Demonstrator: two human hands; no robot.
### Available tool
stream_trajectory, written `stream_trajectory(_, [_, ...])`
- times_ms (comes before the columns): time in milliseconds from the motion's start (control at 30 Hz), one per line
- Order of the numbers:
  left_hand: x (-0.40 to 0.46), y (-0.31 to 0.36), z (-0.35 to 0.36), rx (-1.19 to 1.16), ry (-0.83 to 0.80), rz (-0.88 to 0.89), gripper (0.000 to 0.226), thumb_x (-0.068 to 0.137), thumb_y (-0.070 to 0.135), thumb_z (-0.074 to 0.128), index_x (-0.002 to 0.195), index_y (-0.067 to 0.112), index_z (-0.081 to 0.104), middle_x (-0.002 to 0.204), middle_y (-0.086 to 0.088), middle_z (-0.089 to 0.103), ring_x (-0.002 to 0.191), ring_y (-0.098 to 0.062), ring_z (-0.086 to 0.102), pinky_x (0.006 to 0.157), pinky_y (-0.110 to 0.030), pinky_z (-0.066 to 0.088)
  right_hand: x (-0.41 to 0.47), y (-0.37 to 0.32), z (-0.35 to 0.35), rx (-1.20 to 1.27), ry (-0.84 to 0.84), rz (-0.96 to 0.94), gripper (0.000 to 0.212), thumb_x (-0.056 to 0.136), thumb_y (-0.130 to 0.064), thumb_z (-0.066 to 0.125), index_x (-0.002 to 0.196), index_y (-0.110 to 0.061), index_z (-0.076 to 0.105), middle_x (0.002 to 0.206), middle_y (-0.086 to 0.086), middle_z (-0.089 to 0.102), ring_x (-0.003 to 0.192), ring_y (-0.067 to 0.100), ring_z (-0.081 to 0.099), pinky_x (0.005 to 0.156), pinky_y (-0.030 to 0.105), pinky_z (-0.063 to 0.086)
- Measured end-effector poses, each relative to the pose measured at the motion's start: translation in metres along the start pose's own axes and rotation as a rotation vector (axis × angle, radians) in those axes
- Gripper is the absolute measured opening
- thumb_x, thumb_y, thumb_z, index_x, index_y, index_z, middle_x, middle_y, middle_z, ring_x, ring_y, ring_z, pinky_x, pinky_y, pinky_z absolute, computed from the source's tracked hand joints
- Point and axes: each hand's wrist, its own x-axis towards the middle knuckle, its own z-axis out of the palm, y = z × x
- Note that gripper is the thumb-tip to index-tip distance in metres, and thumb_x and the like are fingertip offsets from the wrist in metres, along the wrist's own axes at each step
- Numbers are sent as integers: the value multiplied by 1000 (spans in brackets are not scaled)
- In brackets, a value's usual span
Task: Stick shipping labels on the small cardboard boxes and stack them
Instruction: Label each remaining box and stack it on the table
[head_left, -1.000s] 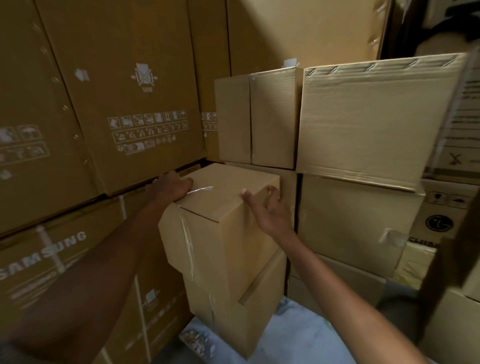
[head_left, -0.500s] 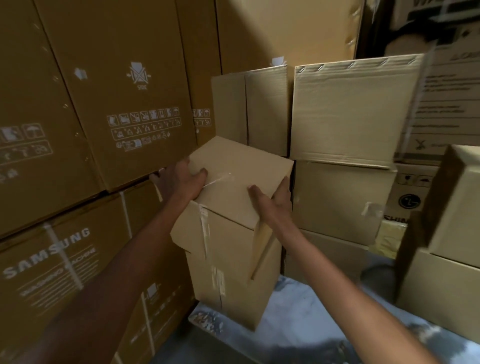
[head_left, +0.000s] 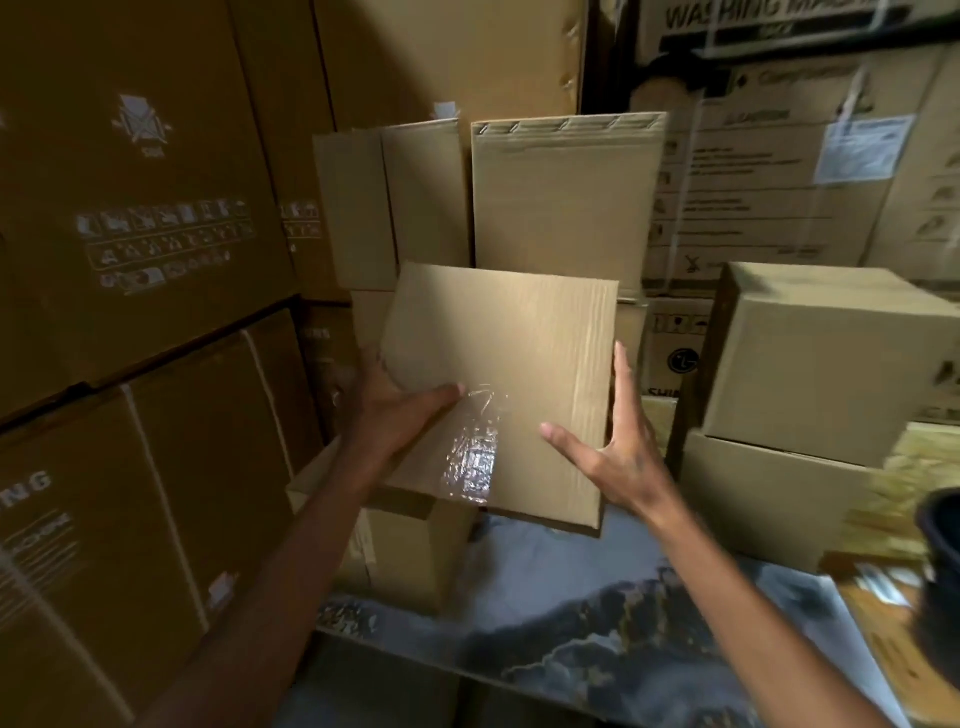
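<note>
Item: box (head_left: 498, 384), small, plain brown cardboard, clear tape patch glinting on the face turned toward me.

Position: held up in the air between both hands, above the tabletop (head_left: 597, 613) and above the lower box (head_left: 400, 551) it sat on a second ago. It touches nothing but the hands, as far as I can see.

Change: a second ago it rested square on the lower box, with my hands at its top edges. Half a second ago it was tipping up and off. Now it is lifted clear and rotated, so one broad face fills the middle of the view and tilts toward me.

Left hand (head_left: 395, 410): clasps the box's left edge, thumb laid across the front face near the tape, fingers wrapped behind and out of sight.

Right hand (head_left: 618, 457): fingers straight and spread, pressed flat along the right edge, thumb stretched out over the lower front face. It braces, it does not curl round.

Label: none visible on the shown face; the other faces are hidden.

Surroundings: boxes (head_left: 566, 202) standing behind; a stack (head_left: 810, 364) to the right; large printed cartons (head_left: 145, 208) to the left; a dark object at the right border, too blurred to name.

Reading: I judge that the box is being pulled from the stack and turned to present a flat face for labelling. That face looks bare, so the sticking step seems not yet done for this one. The one-sided clasp makes a slip the main hazard.
</note>
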Motion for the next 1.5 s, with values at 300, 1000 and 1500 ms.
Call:
stream_trajectory(300, [-111,14,102,-100,4,68,133,38,65,95,143,31,22,143,-8,34,131,-29,42,111,-51,43,-76,70,-80,-60,101,100,139,64,-62,88,159,-43,-13,169,-14,6,154,8,16,125,42,24])
stream_trajectory(1000, [-254,0,267,119,-155,-136,129,44,78,85,141,14,29,135,-9,34,127,-34,38,104,-56,43,-162,217,-177,-434,-48,95,114,76,-77,67,163,-31,9,166,-4,-28,156,29,12,112,34,33])
stream_trajectory(1500, [-258,-41,249,-113,-363,-198,131,47,46,100,142,36,10,147,-3,36,133,-24,43,114,-53,39,-194,235,-162,-304,103,171,128,75,-68,76,162,-28,-10,168,0,11,153,24,24,117,52,38])
